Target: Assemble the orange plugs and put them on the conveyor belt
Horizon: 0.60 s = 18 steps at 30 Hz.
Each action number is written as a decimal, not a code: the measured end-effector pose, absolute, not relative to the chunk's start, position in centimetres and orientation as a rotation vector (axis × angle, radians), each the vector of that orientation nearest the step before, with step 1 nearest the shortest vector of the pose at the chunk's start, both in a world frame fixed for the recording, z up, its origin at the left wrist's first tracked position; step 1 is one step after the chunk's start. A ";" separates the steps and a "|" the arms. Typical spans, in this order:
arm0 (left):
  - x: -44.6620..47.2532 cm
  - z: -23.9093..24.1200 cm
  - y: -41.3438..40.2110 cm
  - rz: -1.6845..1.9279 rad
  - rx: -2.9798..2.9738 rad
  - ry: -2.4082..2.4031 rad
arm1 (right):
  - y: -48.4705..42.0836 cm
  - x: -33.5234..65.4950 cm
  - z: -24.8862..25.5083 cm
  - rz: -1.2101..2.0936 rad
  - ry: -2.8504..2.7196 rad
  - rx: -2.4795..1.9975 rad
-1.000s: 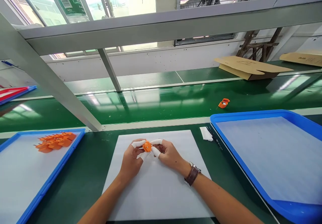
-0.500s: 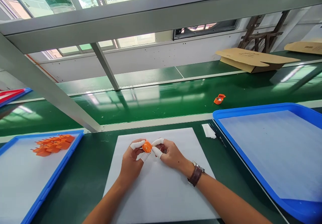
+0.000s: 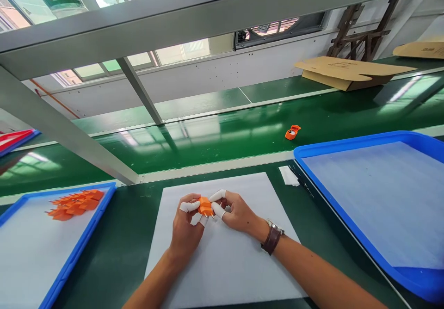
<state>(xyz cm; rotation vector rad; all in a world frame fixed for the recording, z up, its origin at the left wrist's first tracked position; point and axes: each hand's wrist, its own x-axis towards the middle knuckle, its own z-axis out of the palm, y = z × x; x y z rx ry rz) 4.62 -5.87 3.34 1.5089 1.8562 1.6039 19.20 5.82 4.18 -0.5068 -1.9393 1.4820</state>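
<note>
Between my two hands is an orange plug adapter, its two metal pins pointing down toward me. My left hand grips it from the left, with white finger covers on the thumb and index finger. From the right, my right hand pinches its other side, also with white covers on thumb and index finger. Both hands are above a white sheet on the dark green table. To the left, several similar orange plugs lie grouped in a blue-rimmed tray.
A blue tray lined with white paper stands on the right. Beside it lies a small white paper piece. On the green belt sits an open orange piece. Farther back is a cardboard box. A metal frame rises at left.
The plug adapter has been turned between my fingers, so its orange side and two pins now face me. Both hands have stayed on it, and the camera view has shifted slightly.
</note>
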 end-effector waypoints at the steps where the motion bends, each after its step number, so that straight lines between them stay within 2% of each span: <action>1: 4.7 3.2 -5.9 1.612 1.548 1.841 | 5.7 19.3 4.2 1.493 -1.946 -0.512; 6: 4.2 4.7 -6.4 1.668 1.643 1.824 | 5.2 19.6 3.1 1.557 -1.972 -0.546; 9: 0.2 7.1 -9.0 1.721 1.562 2.217 | 5.2 19.5 2.3 1.604 -1.959 -0.598; 12: -6.8 9.4 -14.7 1.689 1.186 2.785 | 4.8 19.3 2.2 1.595 -1.931 -0.692; 14: -12.3 10.3 -18.8 1.485 0.727 3.032 | 4.4 19.3 2.4 1.574 -1.928 -0.735; 18: -21.0 10.8 -24.3 1.284 0.432 3.085 | 3.9 19.3 3.0 1.545 -1.969 -0.783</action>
